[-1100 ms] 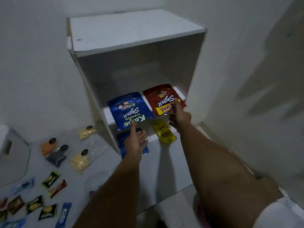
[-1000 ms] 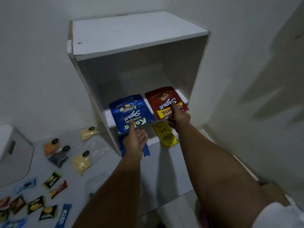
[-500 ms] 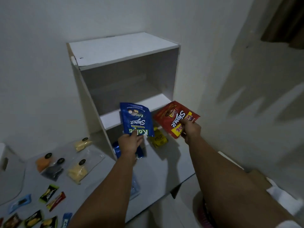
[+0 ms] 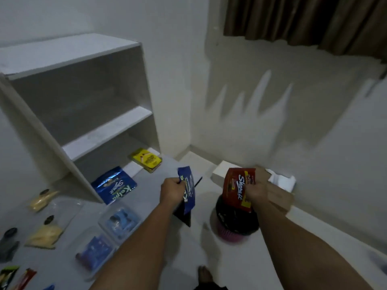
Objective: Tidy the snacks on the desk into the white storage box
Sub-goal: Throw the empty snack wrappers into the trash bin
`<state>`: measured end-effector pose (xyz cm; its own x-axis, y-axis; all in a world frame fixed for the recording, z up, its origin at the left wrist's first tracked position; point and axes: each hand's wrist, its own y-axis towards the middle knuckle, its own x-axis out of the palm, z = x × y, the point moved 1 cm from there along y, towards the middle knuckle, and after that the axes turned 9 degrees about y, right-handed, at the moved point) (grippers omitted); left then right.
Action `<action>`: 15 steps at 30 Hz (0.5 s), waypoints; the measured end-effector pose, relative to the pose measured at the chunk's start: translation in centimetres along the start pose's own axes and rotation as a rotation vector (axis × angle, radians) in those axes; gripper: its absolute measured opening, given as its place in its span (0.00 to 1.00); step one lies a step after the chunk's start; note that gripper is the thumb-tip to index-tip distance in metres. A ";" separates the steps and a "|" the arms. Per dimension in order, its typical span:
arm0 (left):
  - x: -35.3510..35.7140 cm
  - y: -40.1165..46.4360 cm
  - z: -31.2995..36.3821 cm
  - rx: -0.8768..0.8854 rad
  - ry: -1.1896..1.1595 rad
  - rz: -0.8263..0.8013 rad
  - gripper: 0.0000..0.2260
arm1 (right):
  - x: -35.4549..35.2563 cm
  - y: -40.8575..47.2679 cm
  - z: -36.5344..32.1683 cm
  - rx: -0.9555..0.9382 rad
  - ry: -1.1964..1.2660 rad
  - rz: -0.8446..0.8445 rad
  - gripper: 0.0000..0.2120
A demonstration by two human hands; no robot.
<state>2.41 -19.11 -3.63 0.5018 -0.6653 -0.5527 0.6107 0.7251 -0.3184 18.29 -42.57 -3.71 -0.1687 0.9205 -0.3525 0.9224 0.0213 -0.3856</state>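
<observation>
My left hand (image 4: 172, 190) grips a blue snack pouch (image 4: 187, 190) edge-on, past the desk's right corner. A red snack pouch (image 4: 236, 189) is held upright by my right hand (image 4: 258, 190), right above a dark bin on the floor. On the desk (image 4: 146, 206), a second blue pouch (image 4: 114, 185) and a yellow packet (image 4: 147, 160) lie in front of the white shelf unit (image 4: 79, 84). The white storage box is not in sight.
Clear packs of blue snacks (image 4: 109, 235), small bags with black caps (image 4: 43, 234) and little sachets (image 4: 12, 277) lie on the desk's left part. A dark bin with a purple base (image 4: 234, 227) and a white box (image 4: 219, 174) stand on the floor by the wall.
Both hands pulled the blue and red pouches off the middle shelf and carried them right, out past the desk's corner. The view swung right toward the wall and curtain.
</observation>
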 end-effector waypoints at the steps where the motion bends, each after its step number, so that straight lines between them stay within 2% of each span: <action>1: 1.2 -0.5 0.4 0.003 0.031 -0.027 0.09 | -0.9 0.5 1.8 0.031 -0.019 0.018 0.14; 5: 6.3 -0.6 0.6 0.015 0.131 -0.127 0.10 | -4.3 0.8 6.5 0.142 -0.038 0.073 0.11; 8: 10.4 1.0 -0.3 -0.021 0.178 -0.203 0.13 | -5.6 2.4 9.3 0.216 -0.043 0.137 0.13; 13: 19.1 6.8 -3.5 -0.140 0.166 -0.370 0.12 | -5.7 8.9 12.7 0.337 -0.065 0.098 0.13; 15: 21.7 8.3 -2.4 -0.186 0.186 -0.391 0.12 | -5.3 12.2 12.9 0.373 -0.081 0.082 0.14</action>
<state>16.95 -27.09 -20.13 0.1276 -0.8640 -0.4870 0.6034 0.4573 -0.6533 25.99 -52.18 -17.56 -0.1405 0.8793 -0.4552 0.7467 -0.2078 -0.6319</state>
